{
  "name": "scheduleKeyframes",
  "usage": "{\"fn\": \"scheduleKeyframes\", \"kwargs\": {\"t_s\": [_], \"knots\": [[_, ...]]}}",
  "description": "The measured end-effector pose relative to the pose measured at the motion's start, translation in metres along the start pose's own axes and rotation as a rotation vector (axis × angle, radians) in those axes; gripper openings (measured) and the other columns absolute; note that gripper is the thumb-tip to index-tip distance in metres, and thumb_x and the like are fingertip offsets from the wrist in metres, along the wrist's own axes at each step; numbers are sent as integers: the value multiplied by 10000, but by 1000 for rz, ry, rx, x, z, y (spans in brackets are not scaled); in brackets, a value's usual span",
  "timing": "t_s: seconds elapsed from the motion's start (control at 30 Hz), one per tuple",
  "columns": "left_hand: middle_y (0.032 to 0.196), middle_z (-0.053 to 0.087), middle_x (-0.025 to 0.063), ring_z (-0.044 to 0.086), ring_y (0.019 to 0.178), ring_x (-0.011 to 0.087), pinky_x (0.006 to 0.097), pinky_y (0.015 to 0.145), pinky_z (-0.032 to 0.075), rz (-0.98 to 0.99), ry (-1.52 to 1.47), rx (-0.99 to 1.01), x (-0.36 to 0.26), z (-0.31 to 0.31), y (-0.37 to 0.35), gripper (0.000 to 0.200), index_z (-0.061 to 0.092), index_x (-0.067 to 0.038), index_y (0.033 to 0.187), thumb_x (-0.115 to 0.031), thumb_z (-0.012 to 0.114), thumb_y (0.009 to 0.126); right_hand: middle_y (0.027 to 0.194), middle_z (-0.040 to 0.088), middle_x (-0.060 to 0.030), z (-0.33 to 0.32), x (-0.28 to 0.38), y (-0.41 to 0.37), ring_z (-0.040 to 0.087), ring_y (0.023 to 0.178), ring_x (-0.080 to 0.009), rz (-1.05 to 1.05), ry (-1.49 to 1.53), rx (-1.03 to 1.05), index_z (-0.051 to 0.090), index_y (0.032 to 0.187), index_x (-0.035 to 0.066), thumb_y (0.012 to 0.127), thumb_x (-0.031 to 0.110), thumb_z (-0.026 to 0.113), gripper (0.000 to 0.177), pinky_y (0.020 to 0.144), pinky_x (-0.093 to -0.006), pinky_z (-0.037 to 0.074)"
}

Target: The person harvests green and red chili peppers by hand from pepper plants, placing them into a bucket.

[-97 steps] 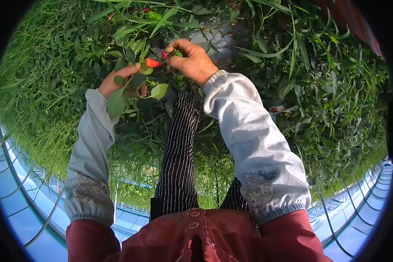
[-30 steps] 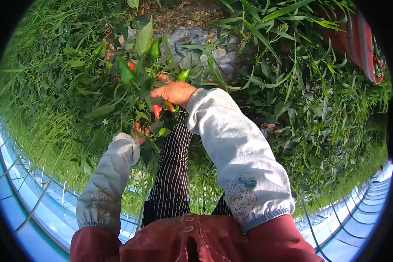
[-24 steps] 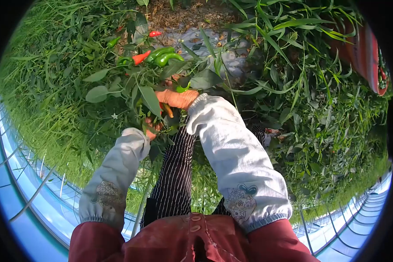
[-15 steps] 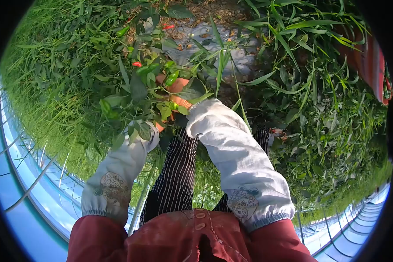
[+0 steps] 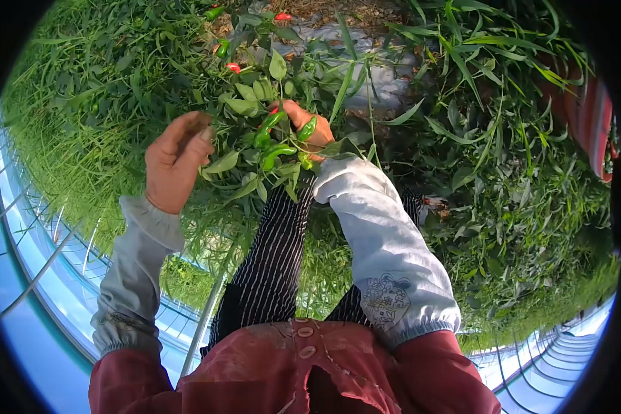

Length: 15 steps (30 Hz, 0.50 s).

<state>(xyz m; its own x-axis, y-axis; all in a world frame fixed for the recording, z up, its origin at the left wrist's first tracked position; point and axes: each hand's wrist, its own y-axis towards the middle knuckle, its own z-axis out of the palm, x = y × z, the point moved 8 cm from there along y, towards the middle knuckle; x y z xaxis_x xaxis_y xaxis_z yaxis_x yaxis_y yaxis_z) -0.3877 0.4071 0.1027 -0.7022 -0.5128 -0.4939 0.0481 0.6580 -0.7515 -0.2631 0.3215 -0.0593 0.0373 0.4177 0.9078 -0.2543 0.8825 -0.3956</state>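
Note:
My left hand (image 5: 174,162) is raised at the left of the chili pepper plant, its fingers curved and a gap between them and the thumb. Nothing shows in it, and a leaf (image 5: 222,163) lies just beside the thumb. Behind the leafy chili pepper branch (image 5: 281,103), my right hand (image 5: 315,132) has its fingers closed round it. Several green chili peppers (image 5: 277,153) hang in front of that hand and hide part of its fingers. A bit of red shows at its fingertips, too small to name. White sleeve covers (image 5: 386,228) reach both wrists.
Red chili peppers (image 5: 234,67) show among the leaves farther up. Pale plastic sheeting (image 5: 386,76) covers the ground at the top. Long grass blades (image 5: 343,93) cross near my right hand. At the far right is a red striped object (image 5: 593,124). My striped trouser leg (image 5: 276,255) is below.
My left hand has come out of the foliage and moved left and up. My right hand has shifted slightly right and up, and the green chili peppers in front of it show more plainly.

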Motion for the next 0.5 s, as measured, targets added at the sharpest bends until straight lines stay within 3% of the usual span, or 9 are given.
{"fn": "scheduleKeyframes", "kwargs": {"t_s": [0.07,0.1,0.13,0.2,0.3,0.33,0.37,0.4,0.5], "knots": [[1144,553,107,540,966,170,252,735,457,291,161,205,-27,42,5,578,397,-12,1299,-116,648,788,919,637,-103,3,-7,2,625,857,-263,8,130,18,484,1158,140,759,278,664,460,729,-343,481],[1223,502,123,511,1033,186,291,788,453,184,219,295,-23,62,3,803,278,-26,1367,-156,727,714,918,637,-108,4,-10,2,625,865,-261,12,195,27,476,1168,139,748,271,673,482,733,-340,482],[1132,533,158,549,992,253,352,804,450,279,254,211,-20,76,3,825,325,-35,1332,-254,769,672,922,637,-110,3,-8,2,626,872,-259,13,181,32,469,1175,136,746,264,674,492,737,-339,484],[1066,532,155,555,963,307,380,805,449,159,253,82,-7,91,9,701,390,-33,1251,-141,747,657,931,636,-113,2,-6,0,626,888,-257,15,156,45,457,1188,130,740,249,675,512,746,-336,486],[975,535,147,552,910,344,396,783,450,436,341,-21,-14,100,3,558,427,-37,1131,-43,697,643,967,637,-73,-6,1,0,626,878,-194,-15,132,4,443,1222,120,728,223,675,556,767,-302,473],[967,548,145,566,908,315,362,805,447,384,330,-35,-16,105,-3,489,427,-7,1127,-11,628,682,973,636,-66,-9,1,0,624,874,-176,14,86,-14,438,1235,119,729,219,673,567,769,-292,469],[957,552,149,568,898,322,368,795,449,410,343,-56,-18,109,-7,478,429,-6,1116,-16,634,685,977,633,-42,-1,-3,6,608,853,-129,-158,394,15,403,1289,138,764,276,659,600,759,-265,459],[946,557,154,569,888,329,374,786,452,435,356,-77,-18,113,-11,468,431,-5,1105,-20,641,687,899,619,-21,-7,2,4,583,765,-126,-171,267,-43,346,1337,116,827,297,615,604,696,-266,457],[932,576,146,582,815,349,396,705,475,586,321,-125,-32,127,-20,493,437,-16,1102,-47,689,680,828,534,-33,17,-24,22,494,656,-117,-53,1150,113,299,1352,37,861,227,581,597,589,-247,407]]}}
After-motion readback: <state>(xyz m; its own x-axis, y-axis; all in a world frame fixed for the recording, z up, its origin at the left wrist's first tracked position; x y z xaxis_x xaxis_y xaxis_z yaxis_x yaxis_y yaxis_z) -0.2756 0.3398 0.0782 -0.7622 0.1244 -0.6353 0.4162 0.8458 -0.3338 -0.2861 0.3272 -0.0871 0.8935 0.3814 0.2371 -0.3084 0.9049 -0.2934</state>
